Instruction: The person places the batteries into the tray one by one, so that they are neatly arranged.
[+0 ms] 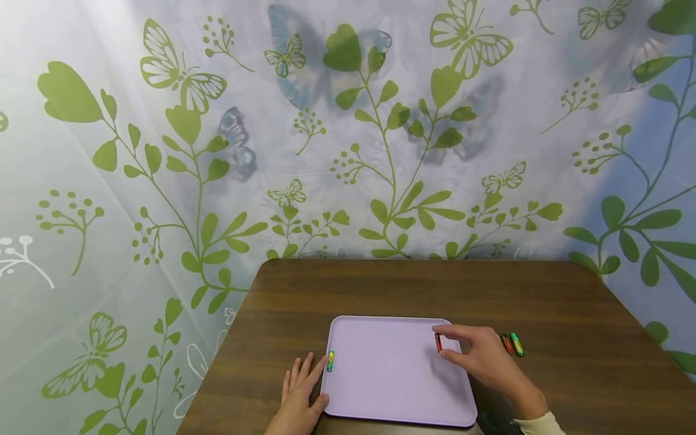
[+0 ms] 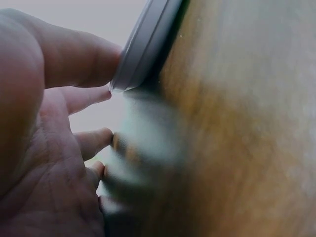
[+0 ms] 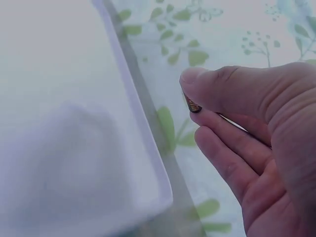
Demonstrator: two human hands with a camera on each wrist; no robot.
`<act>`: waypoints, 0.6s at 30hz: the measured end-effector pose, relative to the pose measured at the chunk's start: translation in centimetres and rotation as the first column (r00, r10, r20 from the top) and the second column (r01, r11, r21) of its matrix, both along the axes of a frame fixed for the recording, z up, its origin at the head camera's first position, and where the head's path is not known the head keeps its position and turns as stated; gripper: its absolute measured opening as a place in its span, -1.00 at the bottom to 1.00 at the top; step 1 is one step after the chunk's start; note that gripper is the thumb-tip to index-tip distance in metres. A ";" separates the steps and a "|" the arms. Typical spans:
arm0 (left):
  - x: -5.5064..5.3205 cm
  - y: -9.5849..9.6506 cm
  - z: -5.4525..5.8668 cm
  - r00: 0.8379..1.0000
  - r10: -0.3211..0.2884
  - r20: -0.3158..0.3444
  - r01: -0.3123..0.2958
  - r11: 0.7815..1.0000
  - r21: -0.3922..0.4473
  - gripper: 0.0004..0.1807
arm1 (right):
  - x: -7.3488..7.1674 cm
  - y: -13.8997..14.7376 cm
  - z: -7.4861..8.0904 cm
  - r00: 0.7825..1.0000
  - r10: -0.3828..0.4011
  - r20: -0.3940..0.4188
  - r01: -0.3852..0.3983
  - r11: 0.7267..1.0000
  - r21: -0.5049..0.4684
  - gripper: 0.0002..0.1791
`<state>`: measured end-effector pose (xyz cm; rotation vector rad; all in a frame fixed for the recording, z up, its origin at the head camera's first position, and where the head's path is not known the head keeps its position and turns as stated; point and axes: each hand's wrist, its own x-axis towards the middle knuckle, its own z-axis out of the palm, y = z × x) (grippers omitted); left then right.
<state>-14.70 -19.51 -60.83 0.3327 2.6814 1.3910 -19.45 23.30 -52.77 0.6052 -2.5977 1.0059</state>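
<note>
**Bare left hand (image 1: 298,399) beside a flat lavender tray (image 1: 391,374), bare right hand (image 1: 489,359) pinching above it**

Nearest the camera, at the bottom of the frame left of centre, the left hand lies with its fingers spread and straight, gripping nothing. In the left wrist view its thumb tip touches the tray's outer edge, probably enough to steady it; gentle contact without pushing should serve best.

Just beside the forefinger, a small green-and-yellow cylinder (image 1: 330,361), apparently a battery, lies along the tray's left rim. The forefinger would do well to avoid nudging it, since a round body could roll.

The tray fills the lower centre of the frame, a soft shadow on its right half. Over its upper right corner is a slim red-and-black cylinder (image 1: 438,343), also battery-like, clamped between the right hand's thumb and forefinger tips. The right wrist view shows it raised, apart from the tray. A light, even pinch seems right here; squeezing too hard could make the smooth cylinder slip or twist. Lowering it gently would be safer than letting it drop.

Right of that hand, on the brown wood-grain tabletop (image 1: 587,362), a red cylinder (image 1: 507,344) and a green cylinder with yellow markings (image 1: 517,345) lie side by side. The right wrist should clear both when moving.
</note>
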 end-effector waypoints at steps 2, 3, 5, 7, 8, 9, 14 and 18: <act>0.0 0.0 0.1 1.000 -0.001 -0.002 0.001 1.000 0.001 -0.17 | -0.3 -0.9 0.0 1.000 0.021 0.009 -0.021 1.000 -0.012 -0.52; 0.0 0.0 0.1 1.000 -0.002 -0.002 0.002 1.000 0.001 -0.16 | -0.5 -1.3 0.0 1.000 0.028 0.015 -0.028 1.000 -0.015 -0.52; 0.1 0.0 0.2 1.000 -0.003 0.000 0.003 1.000 0.004 -0.17 | -0.8 -2.2 0.1 0.998 0.044 0.039 -0.043 0.999 -0.028 -0.51; 0.1 0.0 0.2 1.000 -0.003 0.005 0.003 1.000 0.002 -0.18 | -1.1 -3.0 0.2 0.997 0.059 0.058 -0.057 0.997 -0.043 -0.51; 0.1 0.0 0.2 1.000 -0.003 0.006 0.003 1.000 0.002 -0.18 | -1.2 -3.4 0.3 0.995 0.068 0.067 -0.065 0.997 -0.051 -0.50; 0.1 0.0 0.2 1.000 -0.003 0.006 0.003 1.000 0.003 -0.18 | -1.4 -3.8 0.5 0.994 0.074 0.076 -0.070 0.996 -0.057 -0.49; 0.1 0.0 0.1 1.000 -0.004 -0.001 0.004 1.000 0.003 -0.18 | -2.3 -5.7 0.9 0.989 0.118 0.092 -0.110 0.990 -0.092 -0.49; 0.1 0.0 0.0 1.000 -0.002 -0.012 0.002 1.000 0.006 -0.17 | -2.9 -7.3 1.2 0.985 0.153 0.078 -0.144 0.983 -0.116 -0.51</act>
